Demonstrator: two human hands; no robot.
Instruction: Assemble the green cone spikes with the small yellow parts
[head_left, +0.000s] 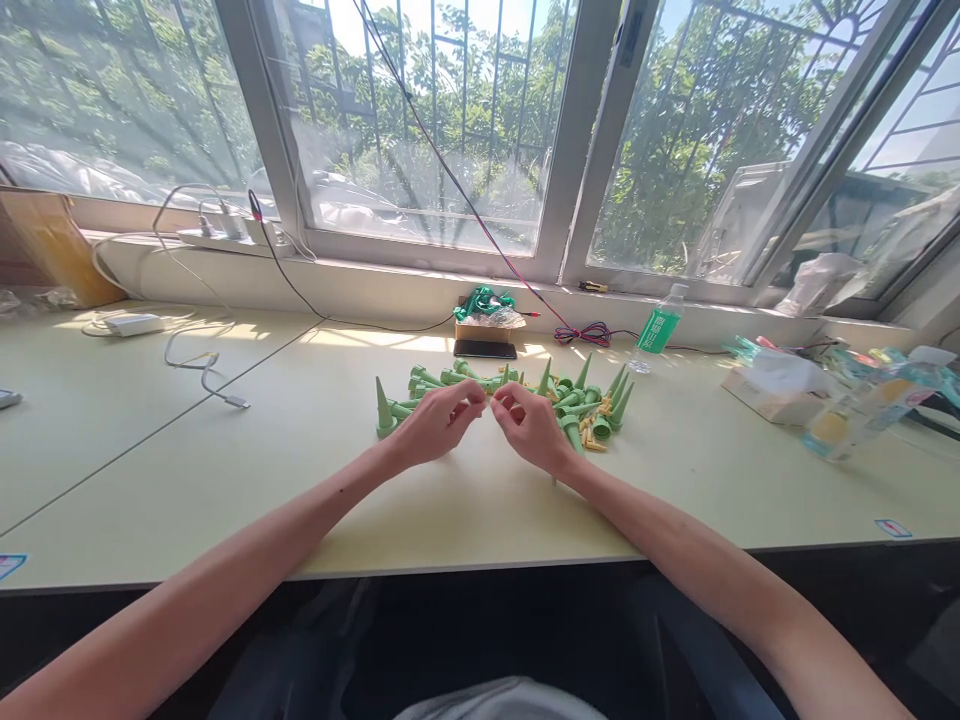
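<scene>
My left hand (442, 418) and my right hand (529, 424) meet fingertip to fingertip above the table, both with the fingers pinched together. Whatever is between the fingertips is too small to make out. Behind and around them lie several green plastic cone-shaped spikes with round collars. One green spike (383, 408) stands upright just left of my left hand, and another green spike (621, 408) is at the right end of the pile. Small yellow plastic pieces (592, 432) are scattered among the cones beside my right hand.
Behind the cones are a black phone (485, 350) and a small box with green material (484, 303). A water bottle (660, 330), a tissue box (776, 385) and clear bottles (862, 410) stand to the right. A white cable (206, 370) lies left, below the windows.
</scene>
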